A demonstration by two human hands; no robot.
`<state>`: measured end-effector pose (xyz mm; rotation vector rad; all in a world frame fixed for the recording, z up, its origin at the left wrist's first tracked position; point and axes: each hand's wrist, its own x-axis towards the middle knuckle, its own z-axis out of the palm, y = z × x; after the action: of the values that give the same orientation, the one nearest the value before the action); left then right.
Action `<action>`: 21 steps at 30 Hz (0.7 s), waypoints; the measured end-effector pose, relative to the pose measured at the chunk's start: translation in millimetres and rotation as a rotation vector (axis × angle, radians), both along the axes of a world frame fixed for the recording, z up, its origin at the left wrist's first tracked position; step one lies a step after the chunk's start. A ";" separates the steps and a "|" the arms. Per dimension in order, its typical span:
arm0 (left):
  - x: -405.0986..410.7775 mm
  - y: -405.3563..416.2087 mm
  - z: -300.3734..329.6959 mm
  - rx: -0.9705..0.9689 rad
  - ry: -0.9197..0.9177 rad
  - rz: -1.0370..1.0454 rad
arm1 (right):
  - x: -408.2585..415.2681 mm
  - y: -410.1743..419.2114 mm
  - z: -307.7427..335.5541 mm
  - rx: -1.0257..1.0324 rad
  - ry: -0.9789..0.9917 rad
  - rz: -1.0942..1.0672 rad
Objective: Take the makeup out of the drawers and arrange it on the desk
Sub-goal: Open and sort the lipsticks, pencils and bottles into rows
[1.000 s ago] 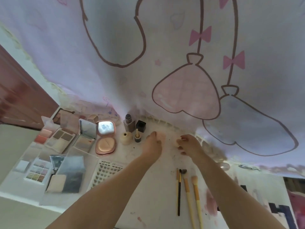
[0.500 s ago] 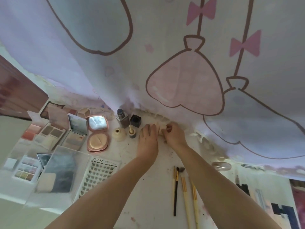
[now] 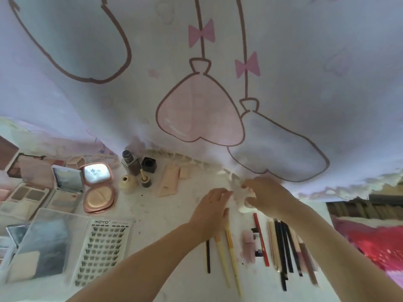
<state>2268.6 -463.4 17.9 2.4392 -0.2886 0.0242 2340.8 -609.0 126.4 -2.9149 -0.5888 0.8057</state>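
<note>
My right hand (image 3: 269, 196) grips a small whitish, blurred object (image 3: 241, 198) over the white desk (image 3: 165, 216); what it is I cannot tell. My left hand (image 3: 212, 209) lies beside it with fingers straight, touching that object. A beige tube (image 3: 169, 180) lies to the left of both hands, below a brown foundation bottle (image 3: 130, 163) and a black pot (image 3: 149, 165). Three brushes (image 3: 226, 256) lie under my left wrist. To their right lie several pencils (image 3: 283, 249) and a pink stick (image 3: 248, 246).
At the left lie an open pink compact (image 3: 98, 186), eyeshadow palettes (image 3: 28, 195), a lash tray (image 3: 102, 251) and a cream jar (image 3: 128, 184). A curtain with pink bows (image 3: 196, 83) hangs behind the desk. Red fabric (image 3: 375, 243) shows at the right.
Both hands have moved right, away from the beige tube, which now lies alone on the desk. My right hand now holds a whitish object. The view has swung right, showing the pencils.
</note>
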 end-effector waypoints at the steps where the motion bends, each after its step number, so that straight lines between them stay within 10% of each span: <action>1: 1.5 -14.0 -0.3 0.000 0.102 -0.057 | -3.8 -9.8 -4.2 -0.078 -0.014 0.019; 7: 23.9 -46.1 -8.9 -0.068 0.216 0.006 | -9.6 -21.8 -35.5 -0.036 -0.138 0.110; 21: -24.8 100.4 81.8 -1.122 0.933 -0.119 | -26.0 72.7 25.4 0.681 0.295 -0.040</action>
<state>2243.8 -362.9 99.7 1.1285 0.0322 -0.7639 2314.8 -536.3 151.8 -2.1417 -0.6200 0.8081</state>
